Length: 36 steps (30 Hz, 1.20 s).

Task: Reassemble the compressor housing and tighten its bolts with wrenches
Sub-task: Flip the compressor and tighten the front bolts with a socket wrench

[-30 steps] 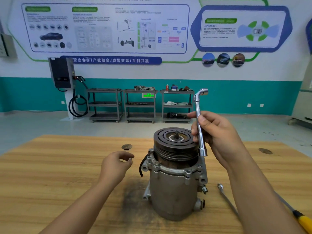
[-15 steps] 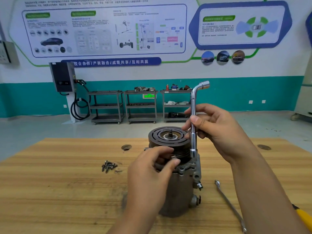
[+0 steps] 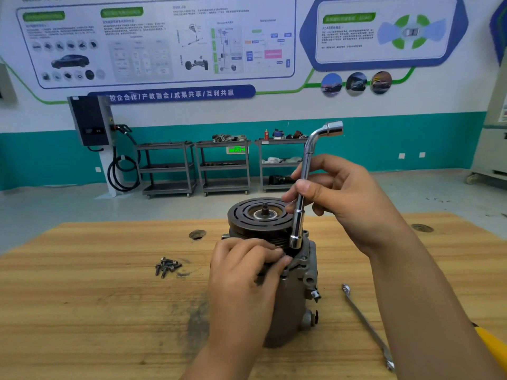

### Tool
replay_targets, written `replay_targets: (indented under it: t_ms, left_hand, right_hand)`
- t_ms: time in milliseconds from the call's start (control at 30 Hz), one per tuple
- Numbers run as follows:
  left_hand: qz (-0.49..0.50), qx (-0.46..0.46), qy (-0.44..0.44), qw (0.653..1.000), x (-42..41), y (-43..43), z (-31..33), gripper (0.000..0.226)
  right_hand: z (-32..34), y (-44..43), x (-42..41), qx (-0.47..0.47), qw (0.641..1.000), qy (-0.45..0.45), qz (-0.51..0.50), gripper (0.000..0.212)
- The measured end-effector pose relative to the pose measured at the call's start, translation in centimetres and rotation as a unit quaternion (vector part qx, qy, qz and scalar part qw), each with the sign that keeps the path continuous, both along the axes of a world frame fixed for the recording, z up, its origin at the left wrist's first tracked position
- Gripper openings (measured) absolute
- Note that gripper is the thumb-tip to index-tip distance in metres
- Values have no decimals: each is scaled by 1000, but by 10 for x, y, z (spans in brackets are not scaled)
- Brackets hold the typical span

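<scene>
A grey metal compressor (image 3: 297,292) stands upright on the wooden table (image 3: 82,311), its dark pulley (image 3: 259,215) on top. My right hand (image 3: 343,198) grips the shaft of a chrome L-shaped socket wrench (image 3: 303,187), whose lower socket sits on the housing flange at the pulley's right. My left hand (image 3: 244,270) is at the front of the flange, fingertips pinched together there; whatever they hold is hidden. Several loose bolts (image 3: 166,266) lie on the table to the left.
A flat chrome spanner (image 3: 366,325) lies on the table to the right of the compressor, with a yellow tool handle (image 3: 491,344) beyond it at the edge. Two round holes (image 3: 197,234) (image 3: 422,228) mark the tabletop. Shelving carts stand by the far wall.
My left hand came from the table at the left, where the bolts lie, to the flange front. The wrench socket dropped lower onto the flange.
</scene>
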<state>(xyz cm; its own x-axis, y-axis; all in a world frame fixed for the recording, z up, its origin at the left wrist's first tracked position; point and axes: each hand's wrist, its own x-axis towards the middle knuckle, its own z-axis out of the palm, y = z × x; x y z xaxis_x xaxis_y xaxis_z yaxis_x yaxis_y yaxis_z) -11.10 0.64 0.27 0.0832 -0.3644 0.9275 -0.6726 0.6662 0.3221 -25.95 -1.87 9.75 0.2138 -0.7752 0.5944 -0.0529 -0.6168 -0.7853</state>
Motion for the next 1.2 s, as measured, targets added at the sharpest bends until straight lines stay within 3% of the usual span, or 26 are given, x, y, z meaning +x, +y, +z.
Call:
replay_targets:
  t_ms: [100, 467, 933, 1200]
  left_hand:
    - [4, 3, -8, 1000, 1, -1, -4, 14]
    - [38, 88, 95, 991, -7, 3, -10, 28]
    - [39, 108, 110, 987, -11, 4, -12, 31]
    - [46, 111, 108, 987, -11, 4, -14, 32]
  right_hand:
    - [0, 2, -1, 0, 1000, 3, 7, 9]
    - [3, 9, 2, -20, 999, 35, 31, 11]
    - [0, 7, 10, 0, 998, 62, 11, 9]
    - [-6, 1, 14, -5, 995, 99, -14, 24]
